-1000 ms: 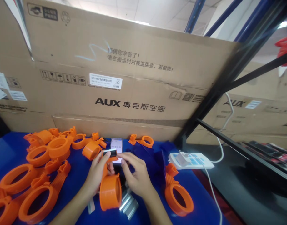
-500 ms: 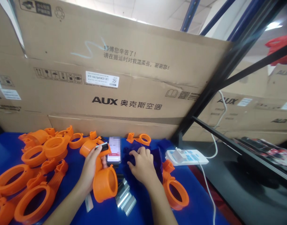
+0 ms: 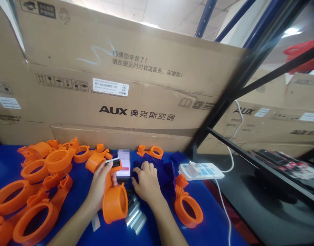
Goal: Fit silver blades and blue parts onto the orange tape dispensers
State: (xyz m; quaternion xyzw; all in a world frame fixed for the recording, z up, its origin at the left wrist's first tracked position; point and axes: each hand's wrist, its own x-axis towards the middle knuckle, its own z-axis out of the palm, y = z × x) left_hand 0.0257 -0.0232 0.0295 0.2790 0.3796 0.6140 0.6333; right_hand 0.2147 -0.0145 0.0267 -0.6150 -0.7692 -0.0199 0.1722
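Note:
My left hand (image 3: pixel 99 184) is closed around an orange plastic tape dispenser (image 3: pixel 115 203). A toothed metal strip and a black piece (image 3: pixel 113 163) sit at its upper end, under my thumb. My right hand (image 3: pixel 147 182) is over the blue surface, fingers slightly bent and apart, with nothing visible in it. It is beside a phone (image 3: pixel 123 164) showing a timer and a crumpled dark blue cloth or bag (image 3: pixel 164 171). Several shiny metal pieces (image 3: pixel 136 218) lie between my forearms. Part of the dispenser's handle is hidden by my left fingers.
Several orange dispenser parts (image 3: pixel 35 218) are heaped at the left. Single ones lie at the back (image 3: pixel 155 152) and right (image 3: pixel 189 210). A white power strip (image 3: pixel 200 171) with cables is at the right edge of the blue tabletop (image 3: pixel 78 191). A large cardboard box (image 3: pixel 146 89) stands behind.
My right hand has shifted left, off the dark cloth and closer to the phone. The phone's timer digits have changed. My left hand keeps hold of the tape dispenser.

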